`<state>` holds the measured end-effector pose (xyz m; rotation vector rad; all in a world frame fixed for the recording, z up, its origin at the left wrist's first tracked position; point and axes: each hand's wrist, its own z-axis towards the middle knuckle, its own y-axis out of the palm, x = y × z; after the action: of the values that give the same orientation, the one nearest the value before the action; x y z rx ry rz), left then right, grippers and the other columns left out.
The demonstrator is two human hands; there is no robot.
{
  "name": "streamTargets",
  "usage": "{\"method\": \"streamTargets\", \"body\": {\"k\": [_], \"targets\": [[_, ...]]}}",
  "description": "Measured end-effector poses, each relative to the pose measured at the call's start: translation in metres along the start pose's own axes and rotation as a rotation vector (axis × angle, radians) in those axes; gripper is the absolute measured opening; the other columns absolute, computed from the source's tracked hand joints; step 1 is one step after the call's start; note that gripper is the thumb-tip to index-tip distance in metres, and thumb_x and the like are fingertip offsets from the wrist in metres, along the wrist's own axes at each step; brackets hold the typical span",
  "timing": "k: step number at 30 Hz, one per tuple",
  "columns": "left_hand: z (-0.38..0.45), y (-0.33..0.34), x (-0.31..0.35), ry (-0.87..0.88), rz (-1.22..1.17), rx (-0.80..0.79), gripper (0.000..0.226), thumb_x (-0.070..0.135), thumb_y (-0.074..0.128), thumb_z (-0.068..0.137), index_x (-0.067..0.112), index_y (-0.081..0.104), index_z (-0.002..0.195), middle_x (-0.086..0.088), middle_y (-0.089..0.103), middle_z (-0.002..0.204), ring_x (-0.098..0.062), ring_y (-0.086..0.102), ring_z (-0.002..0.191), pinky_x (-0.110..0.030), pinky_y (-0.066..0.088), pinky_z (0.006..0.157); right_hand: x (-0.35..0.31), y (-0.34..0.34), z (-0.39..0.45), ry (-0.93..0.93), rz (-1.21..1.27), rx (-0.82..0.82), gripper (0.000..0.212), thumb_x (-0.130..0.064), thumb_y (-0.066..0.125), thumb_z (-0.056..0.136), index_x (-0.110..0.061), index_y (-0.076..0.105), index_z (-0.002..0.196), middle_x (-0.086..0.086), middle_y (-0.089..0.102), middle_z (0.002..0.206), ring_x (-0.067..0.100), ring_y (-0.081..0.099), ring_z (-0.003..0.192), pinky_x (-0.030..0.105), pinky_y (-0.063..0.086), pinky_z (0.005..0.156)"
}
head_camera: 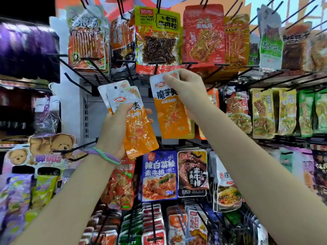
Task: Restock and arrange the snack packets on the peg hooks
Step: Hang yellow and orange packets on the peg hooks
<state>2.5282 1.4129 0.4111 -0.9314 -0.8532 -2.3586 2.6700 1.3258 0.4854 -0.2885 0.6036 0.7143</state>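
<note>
Right hand (187, 89) pinching 1 orange packet (172, 112)

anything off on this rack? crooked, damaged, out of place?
No damage or spills visible. The bare peg hooks left of the hands carry no packets. The left hand holds a fanned stack of orange packets, tilted; the right hand pinches a single orange packet by its top.

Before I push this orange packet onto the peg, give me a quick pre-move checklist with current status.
1. Right hand pinches the single orange packet at its top: ok.
2. Packet's hang hole lined up with the peg hook: cannot tell, fingers cover it.
3. Packet upright, front facing out: ok.
4. Left hand grips the spare packets: ok.
5. Spares clear of the peg: ok.
</note>
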Motion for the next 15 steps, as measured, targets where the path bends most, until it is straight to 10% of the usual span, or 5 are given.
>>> {"method": "streamTargets", "body": {"k": [11,15], "targets": [[-0.002,-0.023,0.013,-0.022,0.017,-0.026,0.02,0.025,0.047,0.106,0.012,0.062,0.111,-0.013,0.078,0.09,-0.024,0.073,0.069,-0.033,0.06,0.058,0.004,0.036,0.017,0.067,-0.06,0.124,0.023,-0.027,0.065,0.097,-0.004,0.065,0.095,0.005,0.055,0.081,0.018,0.052,0.072,0.026,0.045,0.062],[0.0,-0.025,0.012,-0.031,0.005,-0.053,0.021,0.026,0.047,0.106,0.011,0.06,0.114,-0.013,0.078,0.09,-0.023,0.073,0.069,-0.033,0.06,0.058,0.008,0.037,0.014,0.084,-0.006,0.108,0.014,-0.026,0.07,0.094,-0.019,0.062,0.085,0.021,0.07,0.105,0.041,0.067,0.102,0.058,0.057,0.085]]}}
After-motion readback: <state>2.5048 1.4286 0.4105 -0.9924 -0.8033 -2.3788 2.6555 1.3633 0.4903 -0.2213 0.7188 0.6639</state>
